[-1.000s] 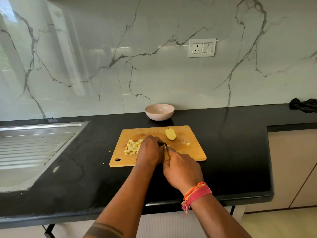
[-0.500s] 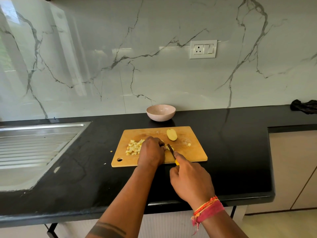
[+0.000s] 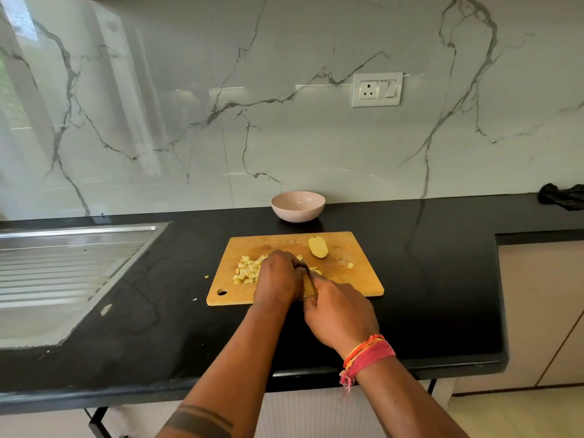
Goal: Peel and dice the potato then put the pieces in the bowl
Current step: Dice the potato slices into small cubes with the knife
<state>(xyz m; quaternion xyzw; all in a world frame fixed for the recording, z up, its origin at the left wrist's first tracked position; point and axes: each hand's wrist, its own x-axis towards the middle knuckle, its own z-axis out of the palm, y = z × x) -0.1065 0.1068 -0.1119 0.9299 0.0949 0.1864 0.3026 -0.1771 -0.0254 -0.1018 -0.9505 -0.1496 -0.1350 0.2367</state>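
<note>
While the left hand (image 3: 278, 276) is pinning a potato piece on the cutting board (image 3: 363, 279) and the right hand (image 3: 339, 311) is gripping the knife (image 3: 306, 269), the firm, wet-slick flesh is probably needing curled fingertips well behind the blade

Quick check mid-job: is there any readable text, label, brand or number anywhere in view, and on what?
None can be read.
Socket plate on the wall: no lettering visible.
Bowl, cutting board and knife: no print or brand showing.
Band on the left forearm: plain dark stripes, not text.
</note>
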